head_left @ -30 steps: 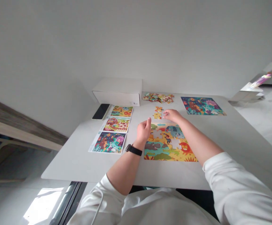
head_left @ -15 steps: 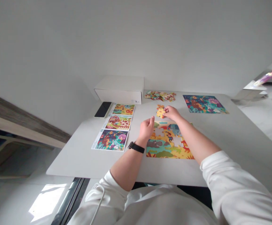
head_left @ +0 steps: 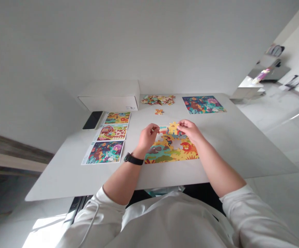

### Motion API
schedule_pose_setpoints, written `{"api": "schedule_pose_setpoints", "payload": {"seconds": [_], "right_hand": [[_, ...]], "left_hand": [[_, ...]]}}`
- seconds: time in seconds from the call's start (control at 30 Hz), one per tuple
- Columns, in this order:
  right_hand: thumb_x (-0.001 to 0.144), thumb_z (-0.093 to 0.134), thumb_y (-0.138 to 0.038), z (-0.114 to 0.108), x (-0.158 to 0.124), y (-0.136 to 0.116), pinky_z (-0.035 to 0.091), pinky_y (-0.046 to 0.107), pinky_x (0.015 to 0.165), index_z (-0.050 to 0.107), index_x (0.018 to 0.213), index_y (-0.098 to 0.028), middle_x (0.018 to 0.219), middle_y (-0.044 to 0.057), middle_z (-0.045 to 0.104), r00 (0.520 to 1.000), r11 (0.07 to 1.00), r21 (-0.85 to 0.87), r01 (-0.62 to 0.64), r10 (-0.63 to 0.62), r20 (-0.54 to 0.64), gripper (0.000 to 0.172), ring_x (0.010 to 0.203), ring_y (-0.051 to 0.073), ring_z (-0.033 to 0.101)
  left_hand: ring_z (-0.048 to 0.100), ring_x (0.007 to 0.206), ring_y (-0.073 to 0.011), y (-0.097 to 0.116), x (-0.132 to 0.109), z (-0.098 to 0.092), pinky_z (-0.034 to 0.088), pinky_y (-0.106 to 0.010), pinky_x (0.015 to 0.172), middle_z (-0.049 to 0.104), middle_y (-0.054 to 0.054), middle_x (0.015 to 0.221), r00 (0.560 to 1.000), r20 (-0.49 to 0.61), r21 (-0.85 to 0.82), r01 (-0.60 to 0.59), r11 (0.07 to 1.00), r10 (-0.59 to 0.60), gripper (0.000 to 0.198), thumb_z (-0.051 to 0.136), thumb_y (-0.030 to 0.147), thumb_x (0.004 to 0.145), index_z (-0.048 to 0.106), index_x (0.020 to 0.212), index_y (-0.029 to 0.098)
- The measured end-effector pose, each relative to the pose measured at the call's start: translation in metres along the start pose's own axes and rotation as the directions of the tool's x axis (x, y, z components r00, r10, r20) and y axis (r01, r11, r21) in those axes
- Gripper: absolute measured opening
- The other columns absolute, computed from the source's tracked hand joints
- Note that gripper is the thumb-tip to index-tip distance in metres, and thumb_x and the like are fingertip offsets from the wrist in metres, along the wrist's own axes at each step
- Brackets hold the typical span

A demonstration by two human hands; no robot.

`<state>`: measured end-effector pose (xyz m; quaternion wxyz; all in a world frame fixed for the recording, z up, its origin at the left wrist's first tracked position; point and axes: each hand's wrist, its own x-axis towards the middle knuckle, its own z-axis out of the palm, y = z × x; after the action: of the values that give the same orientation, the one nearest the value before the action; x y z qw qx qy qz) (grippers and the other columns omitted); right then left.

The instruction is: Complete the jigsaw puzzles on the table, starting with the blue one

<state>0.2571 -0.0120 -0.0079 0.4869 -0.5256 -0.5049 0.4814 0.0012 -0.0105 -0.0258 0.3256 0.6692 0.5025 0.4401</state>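
My right hand (head_left: 190,131) pinches a yellow jigsaw piece (head_left: 173,128) by its right side, over the upper part of the animal jigsaw puzzle (head_left: 167,158). White gaps show in that puzzle, one near its upper left and another around the middle. At the puzzle's upper left edge my left hand (head_left: 148,136) has its fingers curled and the fingertips pressed together; what is in them, if anything, is too small to make out. Beyond the hands a loose orange piece (head_left: 159,112) lies alone on the table.
A heap of jigsaw pieces (head_left: 159,100) lies near the wall, beside a white box (head_left: 110,102). At back right is a dark, colourful jigsaw picture (head_left: 203,104). To the left lie a phone (head_left: 93,120) and three picture cards (head_left: 105,151) on the white table (head_left: 232,148).
My right hand has lifted the yellow piece from beyond the puzzle and brought it nearer, over the puzzle. My left hand's raised thumb has closed onto its fingers. The view has shifted right.
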Motion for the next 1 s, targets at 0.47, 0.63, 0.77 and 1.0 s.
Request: {"api": "schedule_pose_setpoints", "payload": {"seconds": [0.47,0.63,0.77,1.0], "right_hand": [[0.068,0.092,-0.053,0.009,-0.005,0.014,0.058,0.030,0.065,0.074,0.095,-0.021,0.081,0.003,0.073,0.989,1.000,-0.002,0.029,-0.028,0.144,0.046,0.072,0.018,0.070],[0.073,0.090,-0.051,0.012,-0.007,0.017,0.058,0.028,0.065,0.076,0.095,-0.021,0.082,0.003,0.074,0.987,0.998,-0.051,0.048,-0.039,0.156,0.040,0.074,0.018,0.073],[0.073,0.089,-0.050,0.013,-0.010,0.014,0.058,0.028,0.067,0.076,0.096,-0.022,0.086,0.004,0.075,0.987,0.999,-0.038,0.030,-0.023,0.158,0.039,0.077,0.019,0.074],[0.078,0.085,-0.047,0.009,-0.011,0.013,0.055,0.028,0.069,0.075,0.097,-0.022,0.086,0.003,0.076,0.978,0.993,-0.087,0.080,-0.061,0.198,0.033,0.076,0.017,0.071]], "left_hand": [[0.052,0.062,-0.0123,0.004,-0.007,-0.004,0.039,-0.025,0.058,0.069,-0.003,0.073,0.987,0.158,0.023,0.003,1.000,-0.006,0.047,0.067,0.062,0.093,0.073,0.083,0.016],[0.046,0.058,-0.0107,0.006,-0.008,-0.004,0.035,-0.024,0.055,0.064,-0.001,0.066,0.974,0.226,0.028,0.022,0.999,-0.028,0.045,0.068,0.060,0.090,0.072,0.079,0.016],[0.043,0.056,-0.0103,0.005,-0.008,-0.004,0.032,-0.024,0.053,0.063,0.000,0.064,0.969,0.242,0.029,0.050,0.998,-0.055,0.047,0.066,0.060,0.091,0.072,0.076,0.016],[0.044,0.054,-0.0113,0.001,-0.008,-0.002,0.032,-0.026,0.051,0.063,-0.001,0.064,0.957,0.282,0.018,0.060,0.998,-0.062,0.045,0.065,0.060,0.091,0.073,0.076,0.018]]}}
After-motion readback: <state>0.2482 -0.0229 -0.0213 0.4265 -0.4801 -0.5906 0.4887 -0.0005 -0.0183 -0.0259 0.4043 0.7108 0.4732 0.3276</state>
